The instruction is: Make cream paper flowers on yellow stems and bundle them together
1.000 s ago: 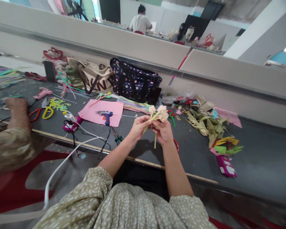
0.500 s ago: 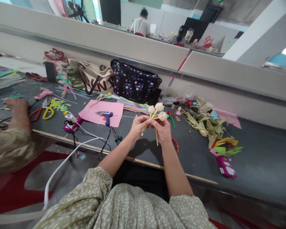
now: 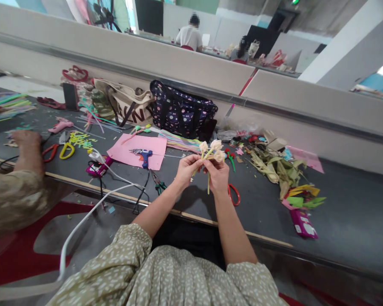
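Note:
Three cream-coloured artificial flowers (image 3: 216, 145) on thin yellow-green stems are held above the dark table. My left hand (image 3: 190, 168) pinches the stems from one side, just under the blooms. From the other side my right hand (image 3: 217, 171) closes its thumb and fingers on the same stems, and one stem end sticks out below. Red-handled scissors (image 3: 234, 194) lie partly hidden by my right wrist. Green-handled pliers (image 3: 158, 182) rest left of my hands, near a blue glue gun (image 3: 145, 157) on a pink sheet (image 3: 121, 148).
A navy dotted bag (image 3: 181, 110) and a cream tote (image 3: 127, 102) stand along the back. Dried leaves (image 3: 274, 165) and a purple packet (image 3: 304, 223) lie at right. A white cable (image 3: 83, 223) crosses the table edge. A co-worker's arm (image 3: 30, 151) rests at left.
The flower heads have tilted slightly to the right and sit closer together. Both hands keep their pinch on the stems. More of the red-handled scissors shows.

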Motion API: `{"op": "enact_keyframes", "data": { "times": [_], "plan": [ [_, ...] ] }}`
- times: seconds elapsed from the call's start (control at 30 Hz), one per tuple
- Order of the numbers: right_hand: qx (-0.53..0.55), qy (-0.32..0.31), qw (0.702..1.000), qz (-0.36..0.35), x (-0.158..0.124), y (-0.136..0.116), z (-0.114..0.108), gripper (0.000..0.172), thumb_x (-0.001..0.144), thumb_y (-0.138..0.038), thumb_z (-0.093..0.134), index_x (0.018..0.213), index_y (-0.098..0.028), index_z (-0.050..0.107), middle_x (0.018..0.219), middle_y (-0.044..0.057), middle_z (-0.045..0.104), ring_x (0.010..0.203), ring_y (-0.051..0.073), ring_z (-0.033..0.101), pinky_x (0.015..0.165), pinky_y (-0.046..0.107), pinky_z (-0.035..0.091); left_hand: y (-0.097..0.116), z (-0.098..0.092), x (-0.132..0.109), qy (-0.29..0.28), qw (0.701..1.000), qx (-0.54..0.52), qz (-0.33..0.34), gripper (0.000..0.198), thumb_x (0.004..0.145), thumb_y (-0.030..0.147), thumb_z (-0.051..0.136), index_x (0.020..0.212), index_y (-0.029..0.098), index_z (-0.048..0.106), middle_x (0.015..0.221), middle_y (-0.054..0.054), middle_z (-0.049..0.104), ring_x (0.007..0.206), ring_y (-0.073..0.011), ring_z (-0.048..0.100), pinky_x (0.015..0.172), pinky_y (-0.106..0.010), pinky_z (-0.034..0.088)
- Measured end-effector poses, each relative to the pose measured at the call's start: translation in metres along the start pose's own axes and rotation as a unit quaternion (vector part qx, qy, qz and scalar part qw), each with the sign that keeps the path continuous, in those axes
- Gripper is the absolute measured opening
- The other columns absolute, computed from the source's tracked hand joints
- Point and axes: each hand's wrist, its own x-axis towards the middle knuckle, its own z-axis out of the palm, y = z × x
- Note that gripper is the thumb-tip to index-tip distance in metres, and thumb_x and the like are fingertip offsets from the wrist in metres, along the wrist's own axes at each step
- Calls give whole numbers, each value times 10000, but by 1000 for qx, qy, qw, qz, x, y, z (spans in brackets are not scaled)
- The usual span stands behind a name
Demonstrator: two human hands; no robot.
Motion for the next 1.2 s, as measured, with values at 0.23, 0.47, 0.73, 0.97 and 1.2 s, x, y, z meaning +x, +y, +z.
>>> {"op": "enact_keyframes", "data": {
  "times": [0.23,0.47,0.73,0.97,1.2],
  "plan": [
    [52,-22,998,33,-1,-3,-2,187,668,-281,758,800,-181,673,698,-31,627,487,56,478,399,187,323,1,0,-2,-1,1000,-24,-11,271,647,349,795,731,126,665,621,6,607,480,-55,486,453,-189,365],
    [68,-54,994,63,0,-6,-3,171,658,-266,768,772,-183,671,678,-33,619,466,55,484,396,192,280,1,-2,-2,-17,999,-42,-14,260,653,330,795,748,124,668,628,1,603,498,-56,493,469,-182,379],
    [64,-47,995,64,-1,-7,-4,182,649,-279,778,774,-202,672,682,-38,619,473,52,471,393,196,283,1,-3,0,-23,998,-52,-37,276,630,330,807,742,124,662,618,5,611,480,-57,495,475,-193,376],
    [25,-45,997,56,-3,-4,-5,248,651,-322,780,829,-189,669,702,-26,629,504,71,501,408,204,331,-4,-5,0,-7,999,-24,-30,294,630,356,806,728,125,652,624,6,618,470,-57,492,467,-198,361],
    [27,39,998,39,-3,6,-4,283,612,-320,791,791,-160,640,675,-29,629,480,64,467,410,204,334,-12,-2,-4,2,999,31,-8,324,633,404,797,715,124,656,550,23,573,455,-54,462,463,-195,337]
  ]
}}
